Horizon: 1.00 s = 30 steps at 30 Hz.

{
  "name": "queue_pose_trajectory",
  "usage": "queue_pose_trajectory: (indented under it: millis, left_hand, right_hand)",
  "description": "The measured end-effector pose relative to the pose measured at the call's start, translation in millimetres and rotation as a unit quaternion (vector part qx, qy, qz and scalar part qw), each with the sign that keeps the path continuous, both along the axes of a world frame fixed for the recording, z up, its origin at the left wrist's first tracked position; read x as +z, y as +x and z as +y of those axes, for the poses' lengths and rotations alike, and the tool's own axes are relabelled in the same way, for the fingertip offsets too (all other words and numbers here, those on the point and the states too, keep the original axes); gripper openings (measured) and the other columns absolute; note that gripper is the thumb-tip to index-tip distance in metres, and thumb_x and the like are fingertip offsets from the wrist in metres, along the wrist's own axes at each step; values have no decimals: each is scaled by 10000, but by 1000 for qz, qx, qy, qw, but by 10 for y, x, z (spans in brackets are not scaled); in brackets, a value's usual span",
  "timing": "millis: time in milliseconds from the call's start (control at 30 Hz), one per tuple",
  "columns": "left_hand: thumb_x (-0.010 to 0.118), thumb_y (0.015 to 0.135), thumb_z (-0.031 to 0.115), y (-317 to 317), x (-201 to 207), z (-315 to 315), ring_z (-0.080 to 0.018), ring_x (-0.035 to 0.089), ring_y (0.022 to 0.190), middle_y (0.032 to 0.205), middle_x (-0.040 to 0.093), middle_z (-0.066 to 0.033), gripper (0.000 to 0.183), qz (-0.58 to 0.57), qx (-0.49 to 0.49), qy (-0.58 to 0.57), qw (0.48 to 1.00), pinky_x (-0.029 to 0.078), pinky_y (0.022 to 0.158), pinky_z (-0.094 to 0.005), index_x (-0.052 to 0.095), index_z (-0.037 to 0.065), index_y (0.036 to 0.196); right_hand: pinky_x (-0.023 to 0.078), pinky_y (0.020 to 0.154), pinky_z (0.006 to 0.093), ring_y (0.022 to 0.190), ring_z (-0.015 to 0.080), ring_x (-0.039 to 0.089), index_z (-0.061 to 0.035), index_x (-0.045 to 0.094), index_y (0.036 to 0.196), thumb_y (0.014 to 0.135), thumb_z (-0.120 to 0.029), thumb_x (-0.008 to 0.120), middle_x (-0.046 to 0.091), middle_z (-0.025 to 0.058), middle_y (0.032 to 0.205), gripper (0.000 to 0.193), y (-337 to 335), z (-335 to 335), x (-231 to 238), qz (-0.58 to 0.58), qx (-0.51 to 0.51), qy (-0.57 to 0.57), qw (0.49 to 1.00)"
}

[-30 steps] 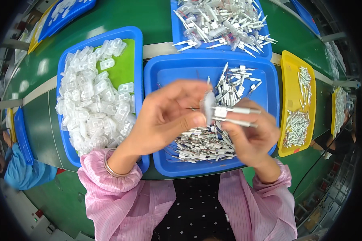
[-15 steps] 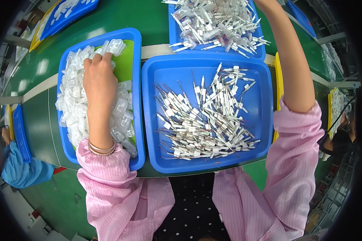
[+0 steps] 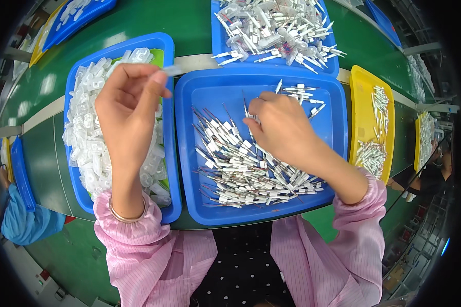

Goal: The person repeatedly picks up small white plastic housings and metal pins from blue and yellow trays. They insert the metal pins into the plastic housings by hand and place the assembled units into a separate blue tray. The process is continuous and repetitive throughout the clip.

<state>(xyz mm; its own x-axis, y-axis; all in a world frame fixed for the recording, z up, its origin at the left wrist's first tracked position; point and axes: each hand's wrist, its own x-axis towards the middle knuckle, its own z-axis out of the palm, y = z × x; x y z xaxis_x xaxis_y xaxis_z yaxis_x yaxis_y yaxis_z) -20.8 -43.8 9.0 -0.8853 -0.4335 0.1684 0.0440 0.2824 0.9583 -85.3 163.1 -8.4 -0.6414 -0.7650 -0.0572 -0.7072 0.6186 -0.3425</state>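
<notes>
My left hand (image 3: 130,105) is raised over the left blue tray (image 3: 170,169), which holds a heap of clear plastic housings (image 3: 95,148). Between its thumb and fingertips it pinches one clear plastic housing (image 3: 172,70). My right hand (image 3: 281,123) reaches down into the middle blue tray (image 3: 200,89), among thin white parts with dark wire leads (image 3: 241,174). Its thumb and index finger close together at the upper middle of that pile. Whatever lies between those fingers is hidden from view.
Beyond the middle tray stands another blue tray (image 3: 335,64) with housings and white wired parts mixed together. A yellow tray (image 3: 361,102) of small white parts is at the right. Far left, a person in a blue sleeve (image 3: 30,215) sits at the green table (image 3: 46,123).
My left hand has lifted out of the heap, now with a clear housing in its fingertips. My right hand has come back from the far tray and down to the wired parts.
</notes>
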Motion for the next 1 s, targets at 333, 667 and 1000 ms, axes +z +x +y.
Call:
queue_pose_trajectory:
  millis: [333, 667, 1000]
  left_hand:
    - [471, 896, 147, 56, -114, 129, -166, 582, 687, 872, 610, -203, 207, -34, -167, 526, 833, 484, 624, -230, 551, -39, 852]
    - [420, 911, 119, 71, -112, 193, -115, 370, 648, 1091, 478, -238, 501, 9, -271, 581, 767, 382, 540, -214, 210, 74, 1364]
    - [473, 891, 109, 99, -178, 205, -307, 517, 1056, 1189, 452, -257, 319, 6, -207, 585, 784, 497, 761, -296, 447, -3, 1188]
  right_hand:
    - [470, 505, 391, 623, 320, 616, 3, 610, 652, 571, -31, 587, 602, 184, 677, 91, 44, -210, -150, 33, -66, 70, 995]
    - [476, 525, 397, 584, 330, 605, 3, 598, 621, 595, -127, 613, 599, 184, 628, 133, -10, -209, -154, 44, -143, -89, 985]
    - [436, 543, 188, 584, 52, 524, 0, 550, 688, 651, 20, 587, 552, 11, 621, 56, 42, 61, 346, -231, -181, -443, 847]
